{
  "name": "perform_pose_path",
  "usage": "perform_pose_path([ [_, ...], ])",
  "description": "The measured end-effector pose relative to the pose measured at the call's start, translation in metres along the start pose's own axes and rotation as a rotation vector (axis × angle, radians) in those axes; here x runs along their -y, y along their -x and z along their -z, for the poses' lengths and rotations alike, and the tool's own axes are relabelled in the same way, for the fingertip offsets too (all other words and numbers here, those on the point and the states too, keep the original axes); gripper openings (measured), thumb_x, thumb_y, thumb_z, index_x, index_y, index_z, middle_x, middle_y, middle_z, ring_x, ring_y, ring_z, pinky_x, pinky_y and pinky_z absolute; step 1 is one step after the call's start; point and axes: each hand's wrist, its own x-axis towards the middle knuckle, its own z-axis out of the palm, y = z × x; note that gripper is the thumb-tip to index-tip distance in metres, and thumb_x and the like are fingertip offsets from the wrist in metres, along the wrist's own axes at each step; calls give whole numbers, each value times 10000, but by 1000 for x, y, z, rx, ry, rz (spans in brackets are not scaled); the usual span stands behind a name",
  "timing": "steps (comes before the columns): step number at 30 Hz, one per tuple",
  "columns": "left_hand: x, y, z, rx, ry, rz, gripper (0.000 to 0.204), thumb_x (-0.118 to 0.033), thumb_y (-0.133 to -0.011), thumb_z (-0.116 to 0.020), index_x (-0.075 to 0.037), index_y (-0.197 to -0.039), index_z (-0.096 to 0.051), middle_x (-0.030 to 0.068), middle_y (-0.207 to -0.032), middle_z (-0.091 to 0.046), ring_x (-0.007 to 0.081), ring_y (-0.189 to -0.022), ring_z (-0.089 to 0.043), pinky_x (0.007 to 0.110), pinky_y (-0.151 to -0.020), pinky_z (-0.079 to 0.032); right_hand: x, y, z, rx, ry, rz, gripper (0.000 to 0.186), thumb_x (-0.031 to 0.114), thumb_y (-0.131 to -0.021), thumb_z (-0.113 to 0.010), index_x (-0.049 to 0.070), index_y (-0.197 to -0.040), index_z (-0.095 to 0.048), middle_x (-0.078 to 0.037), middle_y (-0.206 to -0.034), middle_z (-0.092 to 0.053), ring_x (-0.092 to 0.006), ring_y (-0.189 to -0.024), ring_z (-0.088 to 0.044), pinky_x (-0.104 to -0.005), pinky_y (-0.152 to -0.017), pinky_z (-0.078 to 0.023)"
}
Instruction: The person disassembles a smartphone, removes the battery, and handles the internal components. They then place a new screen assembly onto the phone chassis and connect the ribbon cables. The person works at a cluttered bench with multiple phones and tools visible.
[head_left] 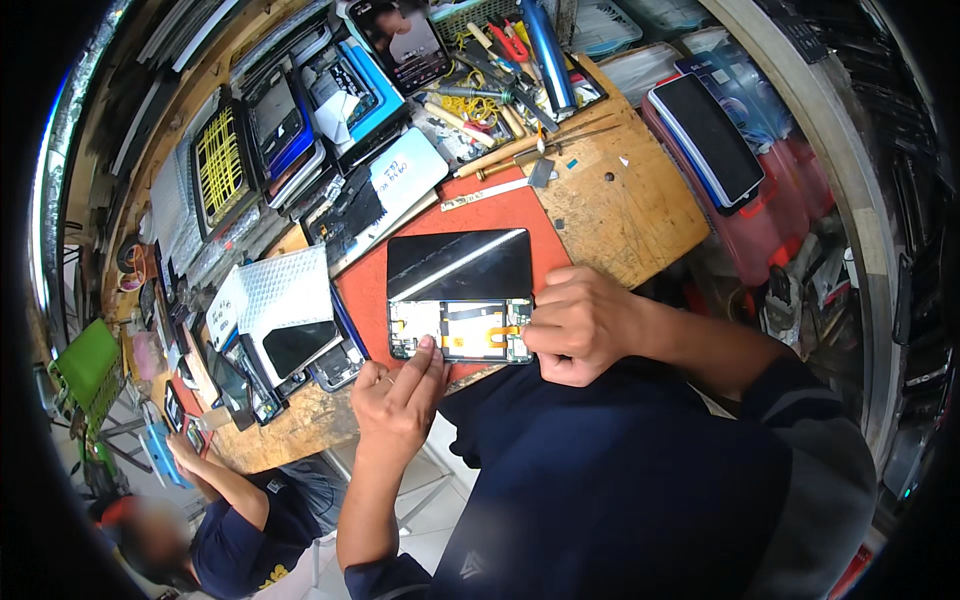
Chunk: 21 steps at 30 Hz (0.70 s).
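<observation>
An opened phone-like or tablet-like device lies on a red mat (480,208) in front of me. Its glossy black screen panel (460,265) takes up the far half. Along the near half, circuit boards and orange ribbon cables (497,335) are exposed. My left hand (398,398) rests at the near edge, its fingers stretched out and the tips touching the device. At the right edge, my right hand (580,325) is closed, fingers curled and thumb against the end of the exposed section. Whatever is between those fingers is hidden.
Stacked tablets and parts (285,125) crowd the back left of the wooden bench (650,215). Pliers and screwdrivers (510,42) pile up behind. Bubble wrap (285,285) lies left of the mat. A tablet (710,140) sits on a red container at right. Another person (235,510) works at lower left.
</observation>
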Motion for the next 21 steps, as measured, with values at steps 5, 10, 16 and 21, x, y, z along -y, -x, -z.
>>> perform_pose_path([
  [5,3,-2,-5,-20,14,-6,212,-74,-805,-872,-38,-1001,-801,83,-1136,-812,105,-635,-649,302,-610,-400,-5,3,-1,-47,9,64,249,109,-653,-715,127,-651,-467,-13,-585,-453,-237,-522,-487,-373,-554,-367],
  [10,4,-2,-4,-22,-5,-18,215,-79,-806,-871,-39,-1006,-801,81,-1134,-812,101,-628,-639,299,-614,-399,-6,5,-4,-75,-5,76,246,97,-648,-708,123,-644,-463,-17,-591,-446,-239,-522,-482,-375,-548,-367],
  [16,6,-3,-2,-2,15,-31,224,-77,-803,-870,-48,-1015,-803,70,-1165,-804,103,-624,-632,301,-628,-412,-6,5,-5,-89,-5,63,250,92,-654,-706,121,-643,-458,-23,-591,-452,-244,-522,-485,-381,-550,-377],
  [21,5,-2,-1,-1,17,-17,249,-65,-780,-879,-51,-1017,-802,60,-1165,-805,113,-637,-638,306,-634,-419,-5,4,-4,-75,-31,47,248,87,-655,-702,117,-641,-455,-30,-589,-465,-251,-520,-489,-383,-549,-381],
])
